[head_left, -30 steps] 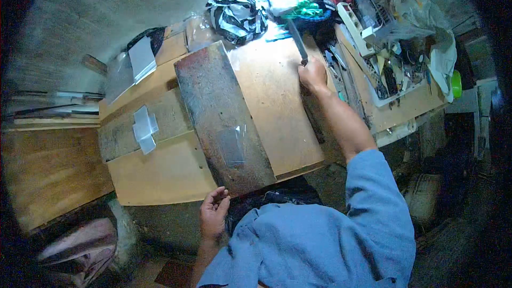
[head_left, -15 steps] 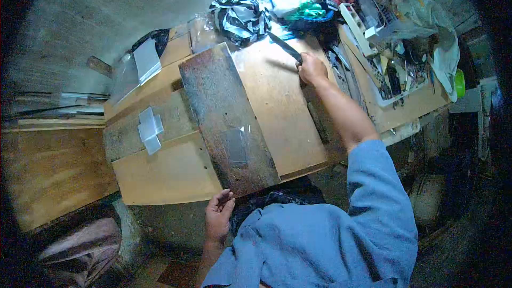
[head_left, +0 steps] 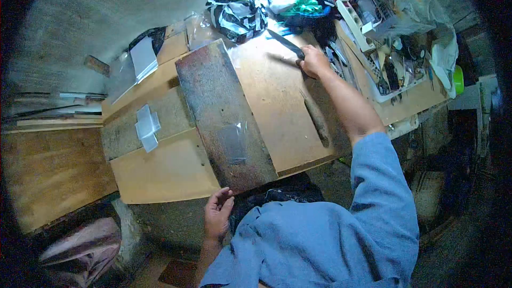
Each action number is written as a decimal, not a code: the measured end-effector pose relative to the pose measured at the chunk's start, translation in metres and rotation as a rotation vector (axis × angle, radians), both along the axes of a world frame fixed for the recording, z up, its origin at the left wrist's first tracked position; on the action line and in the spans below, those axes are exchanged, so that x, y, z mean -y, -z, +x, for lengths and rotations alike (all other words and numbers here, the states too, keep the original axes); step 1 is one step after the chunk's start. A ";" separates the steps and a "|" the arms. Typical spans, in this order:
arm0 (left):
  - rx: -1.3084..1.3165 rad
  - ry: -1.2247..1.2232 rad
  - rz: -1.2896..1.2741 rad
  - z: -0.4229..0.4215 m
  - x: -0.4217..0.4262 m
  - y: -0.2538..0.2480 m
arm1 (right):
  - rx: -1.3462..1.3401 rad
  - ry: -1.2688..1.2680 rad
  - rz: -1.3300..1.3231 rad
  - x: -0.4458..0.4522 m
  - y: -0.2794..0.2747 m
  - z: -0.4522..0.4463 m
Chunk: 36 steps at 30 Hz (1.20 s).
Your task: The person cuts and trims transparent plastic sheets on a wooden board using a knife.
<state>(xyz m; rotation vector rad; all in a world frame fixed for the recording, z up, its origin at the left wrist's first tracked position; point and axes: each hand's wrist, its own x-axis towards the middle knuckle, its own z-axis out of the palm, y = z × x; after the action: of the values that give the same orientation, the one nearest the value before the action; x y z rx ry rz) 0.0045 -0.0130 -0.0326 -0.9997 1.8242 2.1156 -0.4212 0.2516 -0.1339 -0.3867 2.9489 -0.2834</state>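
My right hand (head_left: 314, 63) is closed around the handle of a dark-bladed knife (head_left: 284, 42). The blade points up and left over the far part of the wooden table (head_left: 277, 112), beside a striped bag. My left hand (head_left: 217, 212) is at the table's front edge, fingers loosely bent and apart, with nothing seen in it. Just above its fingertips lies the near end of a long dark worn board (head_left: 213, 85). A clear plastic piece (head_left: 234, 141) lies on that board. Several more translucent pieces (head_left: 146, 128) overlap on the left of the table.
At the back sit a black-and-white bag (head_left: 237, 16) and a white and green bundle (head_left: 293, 1). A power strip (head_left: 354, 25) and a tray of tools (head_left: 397, 82) are on the right. White sheets (head_left: 143, 58) lie at the back left.
My right hand with the knife has shifted slightly right. The view has moved a little, so the table appears slightly to the left. My left hand stays by the table's edge.
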 end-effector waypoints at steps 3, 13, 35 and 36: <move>0.034 0.014 -0.004 -0.003 -0.002 -0.003 | 0.050 0.021 -0.040 -0.003 0.001 -0.007; -0.028 0.027 -0.032 0.006 0.000 0.001 | 0.084 0.175 -0.162 -0.005 0.025 -0.035; -0.013 0.071 -0.086 0.002 -0.007 0.002 | 0.083 0.072 -0.141 -0.001 0.012 -0.032; -0.016 0.069 -0.085 0.001 -0.007 0.003 | 0.102 0.063 -0.116 -0.001 0.012 -0.032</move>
<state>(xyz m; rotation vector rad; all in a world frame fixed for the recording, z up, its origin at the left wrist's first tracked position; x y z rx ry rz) 0.0060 -0.0062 -0.0353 -0.9265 1.9418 2.0269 -0.4534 0.2523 -0.1461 -0.2853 2.8560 -0.4698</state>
